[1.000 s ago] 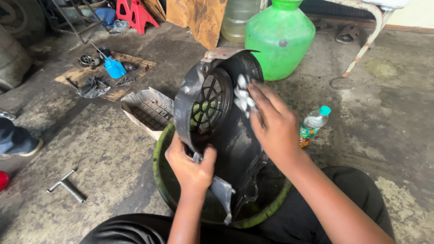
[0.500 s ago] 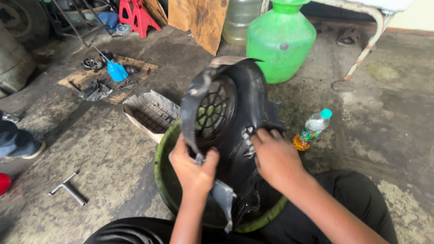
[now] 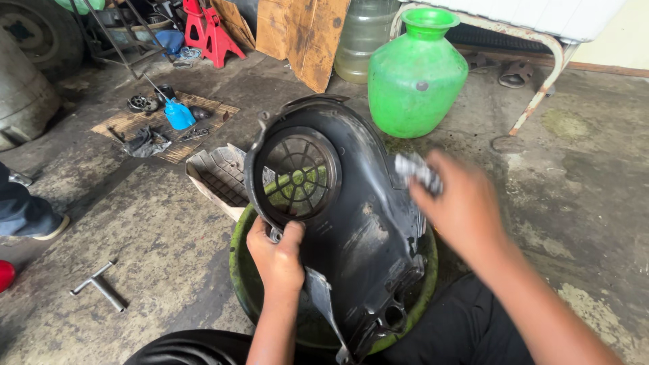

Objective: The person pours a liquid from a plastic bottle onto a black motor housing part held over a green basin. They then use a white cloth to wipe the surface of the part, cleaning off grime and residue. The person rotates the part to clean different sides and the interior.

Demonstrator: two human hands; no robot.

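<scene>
over a green basin (image 3: 238,270) on the floor, left hand (image 3: 276,255) grips the black fan cover's (image 3: 351,223) grille rim, held upright. right hand (image 3: 463,206), blurred, clutches a whitish rag (image 3: 416,169) beside its right edge.

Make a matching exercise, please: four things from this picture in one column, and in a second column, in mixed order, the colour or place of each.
Things:
1. big plastic pot
2. small oil can
3. black fan cover
4. T-shaped wrench

Descriptions:
A. blue, on the mat at the back left
B. lying on the concrete floor at the left
C. green, standing on the floor at the back
D. held upright over the green basin by the left hand

Pairs: 1-C, 2-A, 3-D, 4-B
</scene>
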